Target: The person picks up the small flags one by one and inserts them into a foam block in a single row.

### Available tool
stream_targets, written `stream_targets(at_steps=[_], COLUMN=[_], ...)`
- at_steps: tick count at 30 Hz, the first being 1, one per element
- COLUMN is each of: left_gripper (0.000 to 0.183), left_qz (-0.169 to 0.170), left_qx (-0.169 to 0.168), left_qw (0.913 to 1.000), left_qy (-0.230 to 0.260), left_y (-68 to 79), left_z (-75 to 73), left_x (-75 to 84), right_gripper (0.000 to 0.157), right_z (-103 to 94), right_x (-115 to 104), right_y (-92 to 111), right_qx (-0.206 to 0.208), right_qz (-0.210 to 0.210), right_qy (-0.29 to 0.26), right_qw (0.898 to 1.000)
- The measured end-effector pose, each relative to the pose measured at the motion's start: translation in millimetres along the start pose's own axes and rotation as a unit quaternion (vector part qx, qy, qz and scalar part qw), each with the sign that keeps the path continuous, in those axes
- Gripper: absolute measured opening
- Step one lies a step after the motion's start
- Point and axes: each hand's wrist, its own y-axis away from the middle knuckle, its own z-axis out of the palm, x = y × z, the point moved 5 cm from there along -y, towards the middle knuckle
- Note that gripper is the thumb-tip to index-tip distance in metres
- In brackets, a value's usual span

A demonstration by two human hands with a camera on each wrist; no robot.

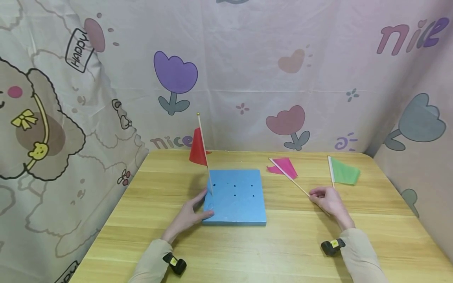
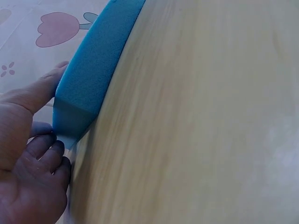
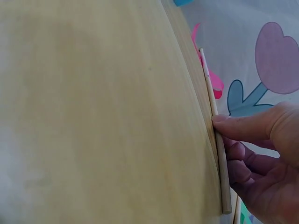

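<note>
A blue foam board [image 1: 237,212] with several small holes lies on the table. At its left edge my left hand [image 1: 191,216] grips it, thumb on the top near the front corner and fingers along the side; the left wrist view shows the thumb [image 2: 42,88] against the foam. A red flag [image 1: 198,148] stands in the board's left part, its stick leaning slightly left. To the right, my right hand [image 1: 330,201] pinches the wooden stick of a pink flag [image 1: 288,168] between thumb and fingers. In the right wrist view the stick [image 3: 219,140] runs past the fingertips.
Beyond my right hand lies a green flag [image 1: 345,172], its stick partly hidden by the hand. The wooden table [image 1: 247,251] ends at a printed cloth backdrop [image 1: 230,59], which also hangs along the left and right sides.
</note>
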Motion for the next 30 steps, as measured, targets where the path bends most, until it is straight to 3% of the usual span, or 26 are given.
stream_targets(at_steps=[30], left_gripper=[0.086], left_qz=[0.005], left_qx=[-0.001], left_qw=[1.0000], left_qy=[-0.001], left_y=[-1.1], left_z=[0.4], left_x=[-0.1], right_gripper=[0.008], right_z=[5.0], right_x=[-6.2], right_y=[1.3], right_qx=[0.016], right_qz=[-0.028], right_qy=[0.079], right_qw=[0.996])
